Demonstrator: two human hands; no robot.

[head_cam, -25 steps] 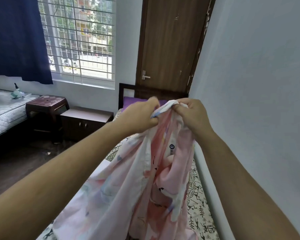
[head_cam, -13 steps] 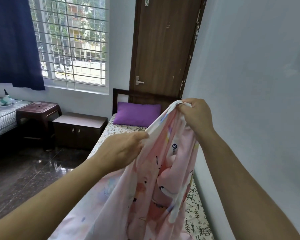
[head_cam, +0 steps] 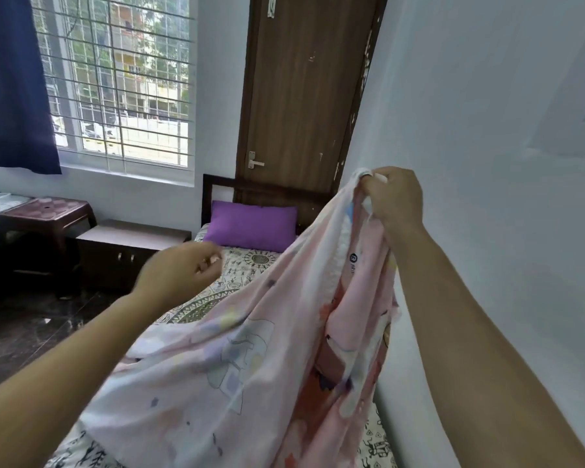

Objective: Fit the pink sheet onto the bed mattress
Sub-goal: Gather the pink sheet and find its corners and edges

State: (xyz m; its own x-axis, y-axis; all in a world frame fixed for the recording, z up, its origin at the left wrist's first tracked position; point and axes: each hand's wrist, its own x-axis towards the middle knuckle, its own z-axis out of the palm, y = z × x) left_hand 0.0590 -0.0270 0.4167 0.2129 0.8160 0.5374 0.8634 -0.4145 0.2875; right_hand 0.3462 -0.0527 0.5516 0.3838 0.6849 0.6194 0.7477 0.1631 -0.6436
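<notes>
Your right hand, right of centre in the frame, pinched a bunched corner of the pink sheet and held it up against the wall side. The rest of the cloth hung from that pinch and draped down across the lower middle of the frame, over the bed mattress, which was covered in a black-and-white patterned cloth. Your left hand, at mid-left, was blurred; its fingers looked loosely curled with nothing between them, clear of the sheet, though I could not be sure.

The sheet looked light, thin and limp. It folded under its own weight and would not hold a shape, so one pinch carried it but gave no control over the spread. I judged the hem below your right hand the place for your left to take hold, so the edge could be drawn taut toward the purple pillow at centre.
</notes>
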